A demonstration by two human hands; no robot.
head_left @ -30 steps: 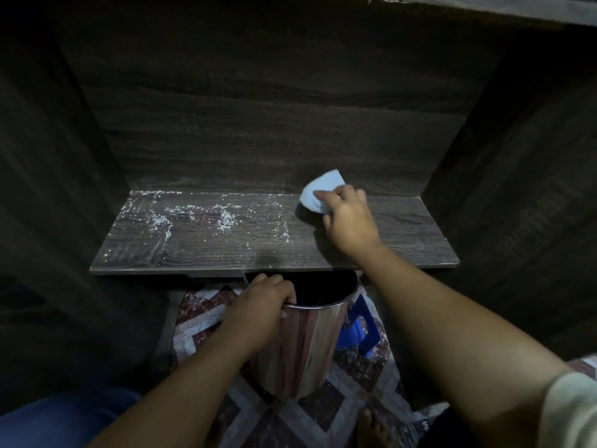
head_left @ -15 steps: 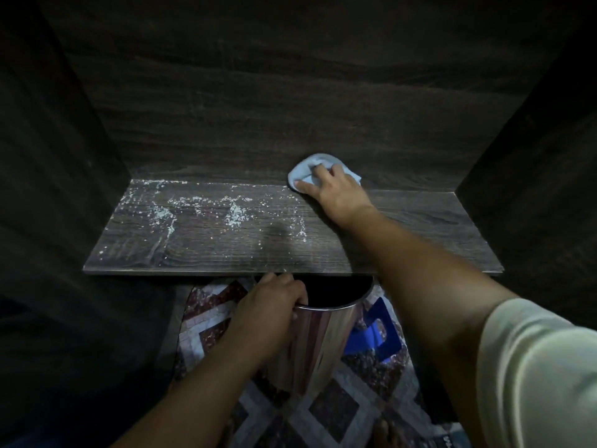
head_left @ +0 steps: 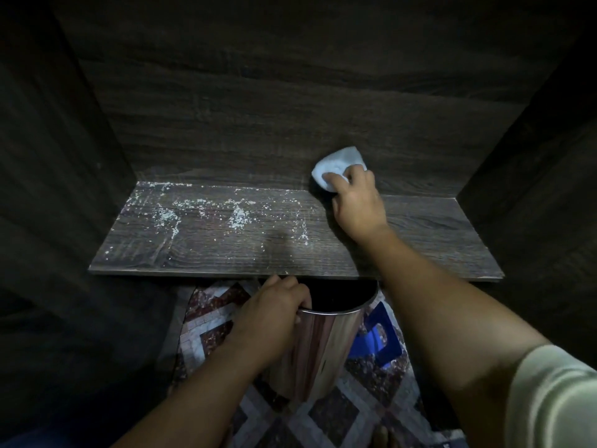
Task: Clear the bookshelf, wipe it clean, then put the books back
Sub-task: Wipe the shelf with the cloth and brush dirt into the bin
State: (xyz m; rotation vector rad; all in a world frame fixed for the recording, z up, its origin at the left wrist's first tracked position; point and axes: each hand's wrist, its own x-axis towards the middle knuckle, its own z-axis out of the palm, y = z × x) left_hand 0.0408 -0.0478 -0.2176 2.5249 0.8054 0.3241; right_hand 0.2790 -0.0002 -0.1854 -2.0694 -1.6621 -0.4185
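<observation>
The dark wooden shelf board (head_left: 420,240) holds no books. White dust and crumbs (head_left: 237,218) lie scattered over its left and middle part. At the back of the shelf, right of centre, my right hand (head_left: 357,205) holds a light blue cloth (head_left: 337,164) against the corner where the board meets the rear panel. Just below the shelf's front edge, my left hand (head_left: 274,313) grips the rim of a shiny metal bin (head_left: 323,344).
The shelf's dark side walls (head_left: 64,189) close in on both sides and the rear panel (head_left: 290,108) rises behind. A patterned tiled floor (head_left: 206,337) shows below, with a blue object (head_left: 376,341) behind the bin.
My right hand and the cloth slid a little to the right along the rear edge of the shelf. The left hand kept its grip on the bin's rim.
</observation>
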